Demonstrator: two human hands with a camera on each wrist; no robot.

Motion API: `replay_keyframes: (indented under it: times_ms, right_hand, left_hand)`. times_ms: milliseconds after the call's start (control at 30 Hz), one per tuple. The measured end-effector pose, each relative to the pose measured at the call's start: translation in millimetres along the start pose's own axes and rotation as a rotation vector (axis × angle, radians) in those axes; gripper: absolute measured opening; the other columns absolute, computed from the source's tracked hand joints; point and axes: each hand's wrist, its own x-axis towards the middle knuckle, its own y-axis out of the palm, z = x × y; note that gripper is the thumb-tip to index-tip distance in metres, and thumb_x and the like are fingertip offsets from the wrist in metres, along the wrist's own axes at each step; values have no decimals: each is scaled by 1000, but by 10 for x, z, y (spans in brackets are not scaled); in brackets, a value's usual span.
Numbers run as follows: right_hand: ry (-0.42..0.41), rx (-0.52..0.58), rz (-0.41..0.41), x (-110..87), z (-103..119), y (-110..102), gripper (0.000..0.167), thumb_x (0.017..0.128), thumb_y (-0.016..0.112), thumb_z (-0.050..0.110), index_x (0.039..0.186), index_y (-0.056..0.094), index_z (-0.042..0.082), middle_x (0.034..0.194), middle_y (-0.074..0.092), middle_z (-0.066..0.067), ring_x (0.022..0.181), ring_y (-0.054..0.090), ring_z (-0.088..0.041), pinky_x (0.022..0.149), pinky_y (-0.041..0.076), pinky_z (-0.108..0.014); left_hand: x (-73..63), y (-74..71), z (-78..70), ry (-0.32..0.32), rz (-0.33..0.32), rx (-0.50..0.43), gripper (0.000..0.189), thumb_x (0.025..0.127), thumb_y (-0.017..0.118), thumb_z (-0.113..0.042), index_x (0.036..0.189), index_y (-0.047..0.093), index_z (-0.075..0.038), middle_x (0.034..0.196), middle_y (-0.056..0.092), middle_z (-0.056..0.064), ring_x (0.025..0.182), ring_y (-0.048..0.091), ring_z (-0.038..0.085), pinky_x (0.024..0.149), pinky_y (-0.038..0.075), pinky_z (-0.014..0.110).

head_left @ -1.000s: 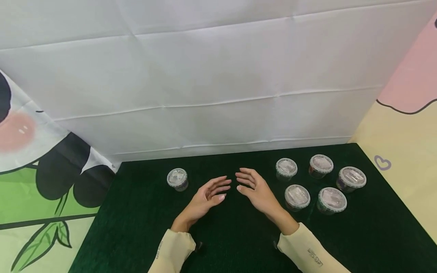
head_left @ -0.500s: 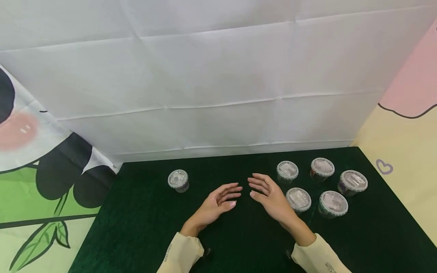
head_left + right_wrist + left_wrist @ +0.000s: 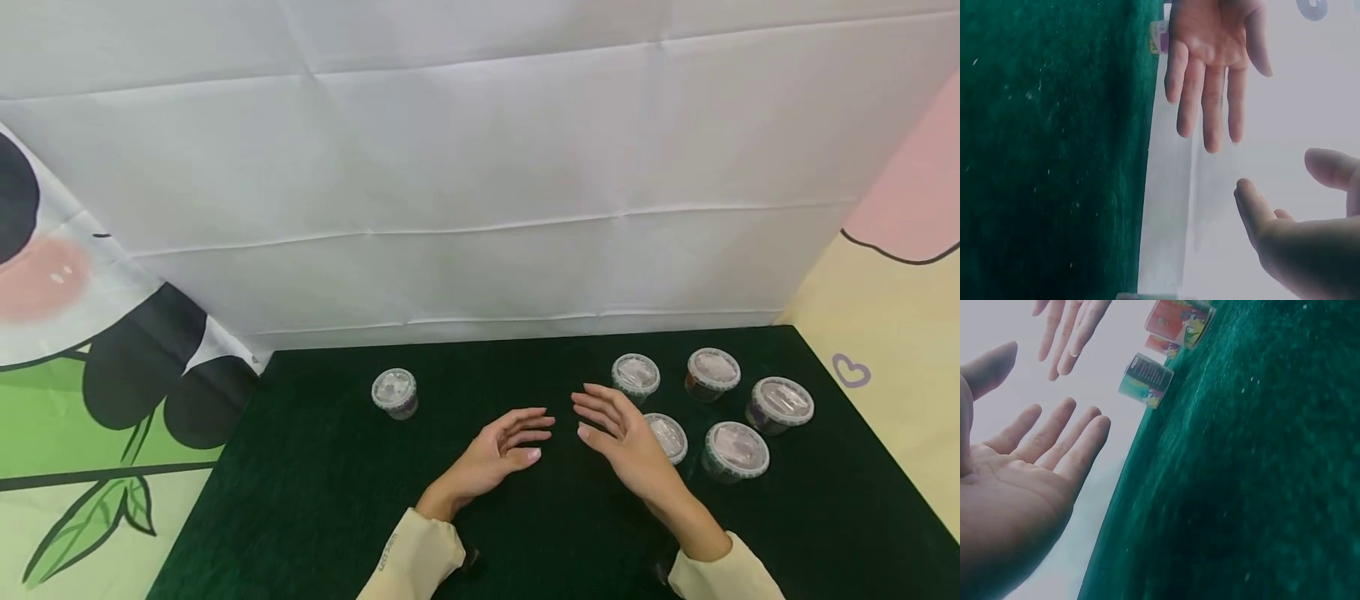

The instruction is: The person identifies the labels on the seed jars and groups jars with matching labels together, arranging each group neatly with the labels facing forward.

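My left hand (image 3: 491, 457) hovers over the middle of the green cloth with relaxed, nearly straight fingers and holds nothing. Facing it across a small gap, my right hand (image 3: 626, 442) has its fingers extended and holds nothing either. Just right of the right hand is a small lidded tub (image 3: 667, 437), partly hidden behind it. Another lidded tub (image 3: 636, 377) stands right behind the fingers. In the left wrist view, the left palm (image 3: 1016, 481) is spread, and tubs with colourful printed labels (image 3: 1146, 380) stand beyond.
Three more lidded tubs stand at the right: a back one (image 3: 712, 373), a far-right one (image 3: 780, 404) and a front one (image 3: 735, 450). A lone tub (image 3: 394, 393) is at the back left. Green cloth (image 3: 300, 500) covers the table; a white sheet (image 3: 480, 167) hangs behind it.
Both hands have drifted to the right, the right hand now overlapping the nearest tub in the head view. The tubs keep their places; the head view has shifted slightly.
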Motion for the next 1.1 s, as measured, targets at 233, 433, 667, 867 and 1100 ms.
replay_keyframes:
  times_ms: [233, 433, 667, 867, 1100]
  right_hand:
    - [-1, -14, -18, -95, 23, -108, 59, 108, 61, 12, 159, 34, 1, 159, 48, -22, 147, 47, -39, 108, 49, -23]
    - [-30, -12, -43, -166, 32, -191, 59, 107, 62, 11, 158, 34, 0, 159, 48, -23, 147, 46, -41, 102, 46, -11]
    - [-20, -34, -81, -272, 25, -296, 62, 108, 62, 13, 159, 31, -4, 159, 47, -25, 144, 52, -31, 102, 47, -11]
    - [-18, -28, -105, -340, 6, -398, 61, 108, 61, 11, 159, 30, -4, 159, 45, -27, 130, 54, 7, 101, 48, -12]
    - [-83, -48, -156, -427, -33, -487, 58, 107, 60, 4, 157, 32, -5, 155, 48, -30, 127, 55, 10, 99, 48, -9]
  left_hand:
    - [57, 105, -7, 6, 16, -10, 58, 109, 57, -10, 162, 36, -6, 162, 47, 13, 146, 50, 29, 118, 45, 42]
    - [105, 176, 3, 13, 28, -9, 57, 108, 57, -7, 162, 36, -5, 161, 48, 12, 145, 51, 28, 117, 46, 38]
    - [164, 262, 8, -11, 28, -12, 57, 108, 58, -5, 161, 37, -4, 160, 49, 11, 143, 53, 26, 116, 47, 38]
    - [218, 314, 15, -34, 25, -30, 62, 105, 63, -11, 161, 38, -8, 159, 50, 7, 142, 54, 24, 114, 49, 39]
    - [248, 365, 26, -49, 25, -40, 62, 104, 65, -12, 161, 39, -9, 159, 51, 6, 141, 54, 23, 113, 49, 39]
